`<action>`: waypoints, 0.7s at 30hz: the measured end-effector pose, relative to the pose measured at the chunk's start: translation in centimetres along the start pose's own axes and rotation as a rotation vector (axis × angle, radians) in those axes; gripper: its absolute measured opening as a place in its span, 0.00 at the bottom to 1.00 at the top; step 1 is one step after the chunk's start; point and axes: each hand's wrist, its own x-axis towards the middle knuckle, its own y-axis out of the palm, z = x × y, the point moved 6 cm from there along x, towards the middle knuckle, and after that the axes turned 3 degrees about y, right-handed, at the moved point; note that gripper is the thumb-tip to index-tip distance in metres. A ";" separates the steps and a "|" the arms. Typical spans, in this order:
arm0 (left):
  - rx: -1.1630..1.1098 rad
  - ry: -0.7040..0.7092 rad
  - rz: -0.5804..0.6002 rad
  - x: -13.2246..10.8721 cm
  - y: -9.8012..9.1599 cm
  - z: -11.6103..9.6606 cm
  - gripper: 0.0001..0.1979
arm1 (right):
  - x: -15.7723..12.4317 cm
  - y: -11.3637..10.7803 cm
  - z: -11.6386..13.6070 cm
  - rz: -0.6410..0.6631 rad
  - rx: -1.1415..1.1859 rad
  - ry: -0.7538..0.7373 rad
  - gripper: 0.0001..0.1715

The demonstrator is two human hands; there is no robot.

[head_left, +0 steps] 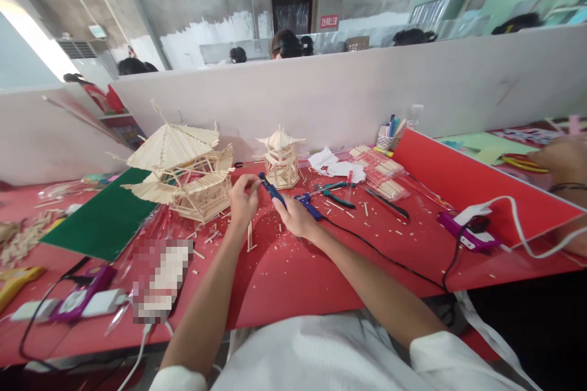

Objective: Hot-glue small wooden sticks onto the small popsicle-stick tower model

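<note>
Two stick-built pavilions on our red table (pixel 298 281), large pavilion (pixel 183 171) left of small pavilion (pixel 280 159), one blue glue gun (pixel 274 191) between them, our right hand (pixel 296 217) wrapped round it, our left hand (pixel 242 198) pinched at its nozzle, anything held too small to tell, both forearms stretched forward.

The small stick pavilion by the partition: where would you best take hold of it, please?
Probably grip the small pavilion by its boxy base, coming in low from both sides: its roof ends in thin flared eaves and a spire that look fragile.
</note>
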 end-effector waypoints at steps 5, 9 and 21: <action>-0.088 -0.079 -0.020 0.0 0.4 0.5 0.06 | 0.4 0.1 -0.2 0.005 0.016 -0.004 0.20; -0.193 -0.144 -0.051 0.1 0.6 0.6 0.09 | 0.6 -0.6 -0.4 -0.008 0.075 0.002 0.21; -0.325 -0.192 0.040 0.1 1.6 2.2 0.16 | 0.5 -5.4 0.7 -0.052 0.098 -0.083 0.23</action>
